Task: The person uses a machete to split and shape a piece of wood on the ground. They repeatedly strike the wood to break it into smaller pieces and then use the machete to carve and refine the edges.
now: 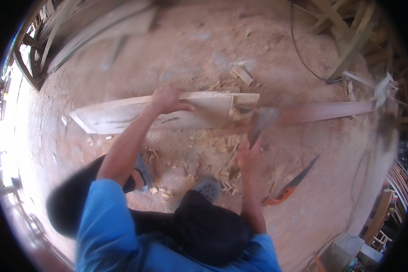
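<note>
A pale wooden board (199,111) stands on its long edge before me, its right end near a reddish-brown plank (331,112). My left hand (165,100) is closed over the board's upper edge, with the thumb along its near face. My right hand (249,154) grips a hatchet (264,121), whose grey head is smeared by motion close to the board's right end. Most of the hatchet's handle is hidden by my fingers. On the ground to the right of that hand lies a handsaw (292,183) with an orange handle and a dark blade.
Wood chips (224,167) litter the dirt floor around my shoes. A small wood block (243,75) lies beyond the board. Timber frames (353,43) stand at the far right, with a dark cable (299,52) beside them. Another wooden piece (109,36) is at the far left.
</note>
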Demonstrator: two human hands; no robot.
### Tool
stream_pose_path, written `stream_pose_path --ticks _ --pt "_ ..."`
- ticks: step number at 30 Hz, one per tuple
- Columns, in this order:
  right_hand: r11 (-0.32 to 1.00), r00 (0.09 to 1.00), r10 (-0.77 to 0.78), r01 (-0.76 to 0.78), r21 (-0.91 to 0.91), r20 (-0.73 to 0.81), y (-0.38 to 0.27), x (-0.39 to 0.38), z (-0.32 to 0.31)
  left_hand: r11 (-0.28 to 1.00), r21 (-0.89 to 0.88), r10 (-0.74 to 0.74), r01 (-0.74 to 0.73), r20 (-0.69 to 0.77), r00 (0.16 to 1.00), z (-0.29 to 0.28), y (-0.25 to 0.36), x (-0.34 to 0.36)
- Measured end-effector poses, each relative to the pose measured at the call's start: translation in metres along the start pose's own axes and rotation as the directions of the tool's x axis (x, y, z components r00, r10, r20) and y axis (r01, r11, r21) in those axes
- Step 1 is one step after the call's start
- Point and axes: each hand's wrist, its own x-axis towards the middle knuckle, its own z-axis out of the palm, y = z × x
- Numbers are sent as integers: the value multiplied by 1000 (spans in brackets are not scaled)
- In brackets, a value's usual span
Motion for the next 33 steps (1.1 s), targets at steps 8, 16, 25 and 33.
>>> stream_pose_path --ticks 8,16,25,33 --pt "555 778 558 -609 567 290 -75 63 -74 999 15 44 -43 -83 996 7 -9 6" --pt "754 730 487 -629 191 479 -79 65 -57 999 -29 33 -35 -83 996 4 -7 2" --pt "519 706 606 -700 490 366 -61 38 -58 1000 8 22 -21 -63 998 9 -12 10" --pt "695 807 589 -523 494 26 -106 103 -125 1000 8 -22 22 6 1000 4 -8 11"
